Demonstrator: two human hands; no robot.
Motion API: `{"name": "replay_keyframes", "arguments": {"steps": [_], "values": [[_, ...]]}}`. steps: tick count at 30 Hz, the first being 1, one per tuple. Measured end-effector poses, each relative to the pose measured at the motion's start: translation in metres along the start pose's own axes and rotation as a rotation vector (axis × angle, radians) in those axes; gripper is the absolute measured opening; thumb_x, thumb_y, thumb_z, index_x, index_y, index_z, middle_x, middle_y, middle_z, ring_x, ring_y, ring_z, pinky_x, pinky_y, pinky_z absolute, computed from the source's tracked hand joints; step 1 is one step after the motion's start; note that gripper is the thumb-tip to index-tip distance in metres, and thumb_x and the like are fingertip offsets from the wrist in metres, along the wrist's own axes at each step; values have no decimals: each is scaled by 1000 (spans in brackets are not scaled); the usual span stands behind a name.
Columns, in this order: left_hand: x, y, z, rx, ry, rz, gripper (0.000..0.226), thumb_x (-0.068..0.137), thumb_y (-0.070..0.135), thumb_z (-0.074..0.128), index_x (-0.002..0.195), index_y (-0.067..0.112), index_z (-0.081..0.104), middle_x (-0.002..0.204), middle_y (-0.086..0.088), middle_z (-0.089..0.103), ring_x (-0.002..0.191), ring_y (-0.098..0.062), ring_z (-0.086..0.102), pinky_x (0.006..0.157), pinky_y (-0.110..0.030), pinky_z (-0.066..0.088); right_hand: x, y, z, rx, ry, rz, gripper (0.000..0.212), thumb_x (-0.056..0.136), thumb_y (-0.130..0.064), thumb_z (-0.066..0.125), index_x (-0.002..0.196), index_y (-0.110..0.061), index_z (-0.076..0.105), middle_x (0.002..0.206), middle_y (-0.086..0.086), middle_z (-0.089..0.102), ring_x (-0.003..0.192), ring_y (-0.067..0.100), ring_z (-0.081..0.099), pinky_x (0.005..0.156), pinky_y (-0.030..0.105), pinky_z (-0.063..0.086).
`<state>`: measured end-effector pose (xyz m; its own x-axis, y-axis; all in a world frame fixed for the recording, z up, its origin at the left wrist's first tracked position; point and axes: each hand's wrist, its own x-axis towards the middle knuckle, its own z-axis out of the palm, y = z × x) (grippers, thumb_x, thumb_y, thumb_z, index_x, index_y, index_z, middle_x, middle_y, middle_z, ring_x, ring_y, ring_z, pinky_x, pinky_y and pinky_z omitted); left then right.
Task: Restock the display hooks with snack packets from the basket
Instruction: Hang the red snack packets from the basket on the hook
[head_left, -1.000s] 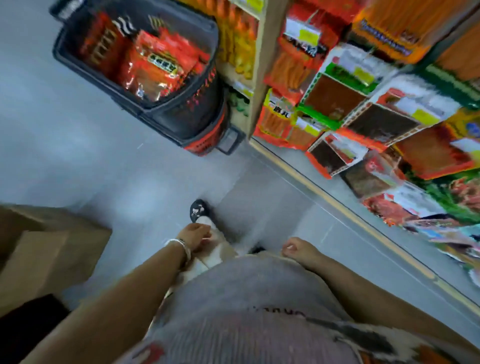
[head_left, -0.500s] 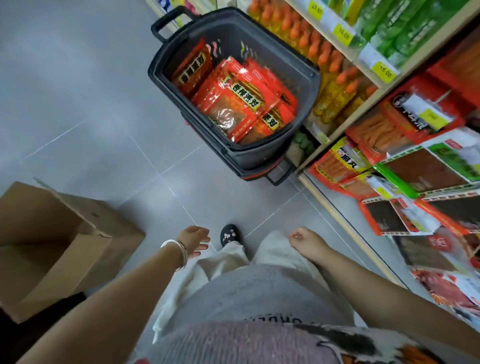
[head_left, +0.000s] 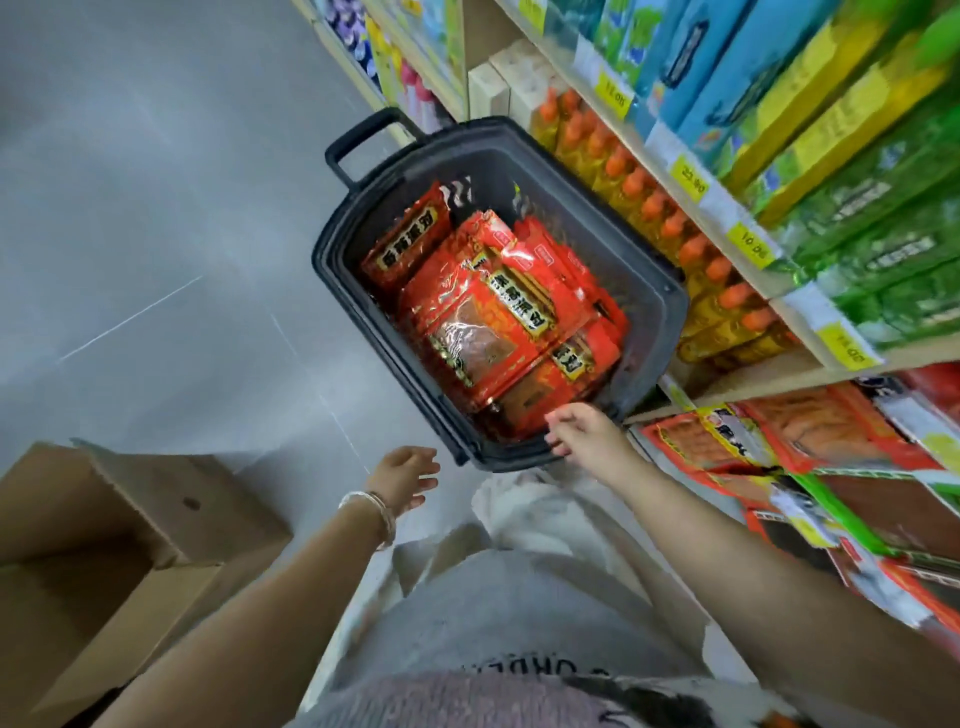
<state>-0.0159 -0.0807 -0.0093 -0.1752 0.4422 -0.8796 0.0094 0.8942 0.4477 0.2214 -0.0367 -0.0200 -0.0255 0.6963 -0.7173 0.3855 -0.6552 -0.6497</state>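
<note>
head view: a dark grey plastic basket (head_left: 592, 208) on the grey tiled floor (head_left: 156, 208), beside a wooden shelf unit (head_left: 779, 371).
snack packets (head_left: 488, 322): shiny red foil, piled inside the basket.
right hand (head_left: 587, 428): fingers loosely spread, holding nothing, over the basket's near rim; contact cannot be told.
left hand (head_left: 402, 478): fingers relaxed and apart, empty, just beside the basket's near corner; silver bracelet (head_left: 371, 512) on the wrist.
display: red and orange hanging packets (head_left: 810, 441) under a row of orange-capped yellow bottles (head_left: 675, 234).
box: open brown cardboard box (head_left: 156, 519) at lower left.
</note>
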Motion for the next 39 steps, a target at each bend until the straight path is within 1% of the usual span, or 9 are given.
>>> {"name": "replay_keyframes", "arguments": {"steps": [7, 11, 15, 20, 23, 26, 31, 35, 39], "values": [[44, 111, 22, 42, -62, 162, 13, 98, 18, 46, 94, 17, 59, 87, 0, 63, 72, -10, 58, 63, -22, 47, 106, -65, -28, 22, 40, 114, 5, 92, -15, 52, 94, -18, 57, 77, 2, 61, 59, 10, 54, 53, 20, 44], [72, 145, 23, 96, -106, 145, 15, 98, 14, 43, 104, 13, 57, 93, 1, 64, 77, -9, 60, 76, -28, 49, 147, -58, -14, 99, 138, 339, 33, 91, -21, 57, 117, -2, 56, 90, 12, 60, 81, 24, 62, 71, 34, 51], [97, 164, 13, 178, -159, 115, 15, 97, 15, 44, 106, 13, 57, 105, -1, 66, 90, -14, 63, 90, -36, 49, 172, -46, 12, 433, 225, 602, 48, 87, -34, 64, 126, -11, 48, 124, 8, 53, 117, 24, 51, 81, 34, 45], [127, 184, -10, 284, -260, 99, 15, 98, 15, 42, 104, 14, 56, 99, 1, 63, 86, -9, 60, 76, -24, 51, 196, -33, 44, 539, 387, 751, 86, 71, -52, 76, 137, -10, 38, 131, 11, 52, 115, 27, 53, 95, 38, 48], [142, 196, -21, 337, -265, 99, 15, 97, 16, 44, 104, 18, 57, 99, 6, 65, 93, -10, 62, 81, -27, 53, 196, -23, 57, 507, 532, 684, 49, 75, -43, 76, 105, -7, 62, 96, 6, 65, 87, 23, 62, 70, 32, 54], [149, 206, -26, 368, -278, 100, 14, 96, 17, 46, 104, 17, 57, 99, 5, 65, 94, -12, 62, 86, -31, 51, 181, -24, 63, 306, 642, 531, 28, 86, -33, 67, 69, -12, 58, 85, 10, 69, 69, 21, 59, 64, 28, 45], [150, 213, -26, 376, -276, 77, 11, 95, 14, 48, 93, 20, 58, 90, 5, 65, 83, -10, 61, 81, -29, 50, 142, -39, 66, 147, 810, 375, 27, 97, -27, 51, 106, -6, 66, 97, 0, 64, 95, 19, 57, 81, 27, 42], [149, 218, -26, 401, -275, 93, 9, 94, 18, 52, 99, 21, 57, 99, 1, 66, 84, -11, 61, 77, -27, 49, 118, -69, 60, 315, 896, 259, 26, 101, -33, 39, 110, -15, 56, 82, -19, 52, 74, 2, 48, 76, 26, 35], [156, 226, -25, 524, -283, 162, 48, 87, 34, 62, 130, 21, 43, 123, 2, 57, 107, -15, 54, 97, -33, 43, 107, -94, 53, 426, 794, 178, 26, 101, -36, 37, 115, -20, 53, 89, -25, 48, 80, -12, 47, 77, 18, 33]]}}
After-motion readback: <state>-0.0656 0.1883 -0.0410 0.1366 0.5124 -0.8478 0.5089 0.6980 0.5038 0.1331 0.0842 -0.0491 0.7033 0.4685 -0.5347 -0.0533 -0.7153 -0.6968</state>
